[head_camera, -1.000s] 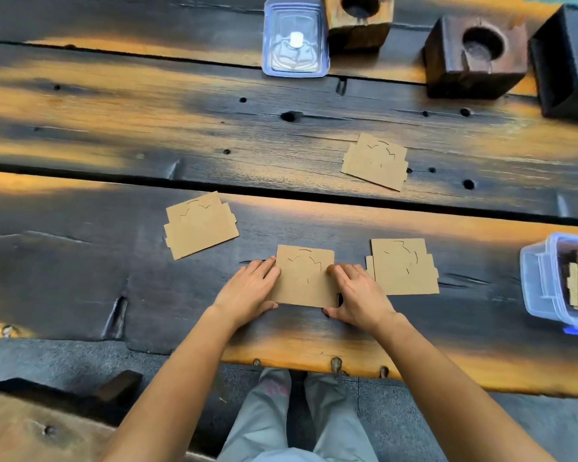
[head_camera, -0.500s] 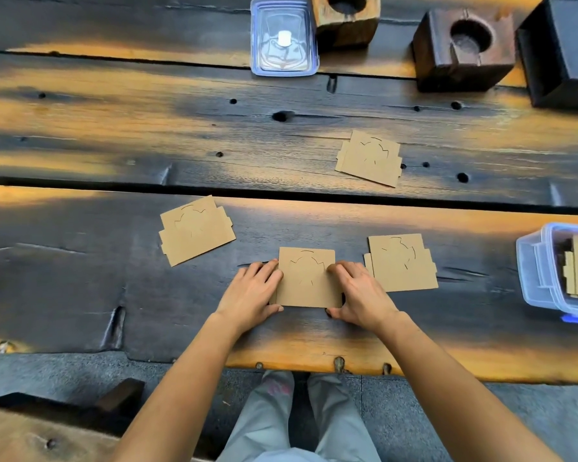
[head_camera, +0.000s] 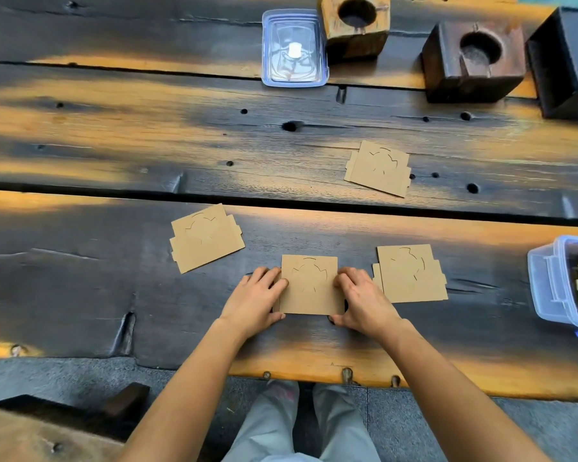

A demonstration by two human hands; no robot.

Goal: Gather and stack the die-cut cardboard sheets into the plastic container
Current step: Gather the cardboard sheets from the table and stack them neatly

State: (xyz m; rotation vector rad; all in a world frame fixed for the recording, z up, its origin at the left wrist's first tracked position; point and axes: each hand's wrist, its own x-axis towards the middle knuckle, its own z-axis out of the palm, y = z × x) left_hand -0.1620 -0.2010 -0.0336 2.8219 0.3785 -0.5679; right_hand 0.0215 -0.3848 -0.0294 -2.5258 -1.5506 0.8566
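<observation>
A brown die-cut cardboard sheet point(head_camera: 309, 284) lies flat near the table's front edge. My left hand point(head_camera: 256, 300) grips its left side and my right hand point(head_camera: 361, 300) grips its right side, thumbs at the near corners. Three more cardboard sheets lie loose: one just right of my right hand point(head_camera: 409, 273), one to the left point(head_camera: 206, 237), one farther back on the right point(head_camera: 377, 168). The clear plastic container point(head_camera: 548, 281) stands at the right edge, partly cut off, with cardboard sheets inside.
The container's clear lid point(head_camera: 294, 48) lies at the back of the dark wooden plank table point(head_camera: 114, 278). Two wooden blocks with round holes point(head_camera: 356, 25) point(head_camera: 474, 61) and a black box point(head_camera: 568, 61) stand at the back right. A bench corner point(head_camera: 30, 431) shows below left.
Both hands stay on the sides of the middle sheet. My head has shifted slightly, so the scene sits a little differently in view.
</observation>
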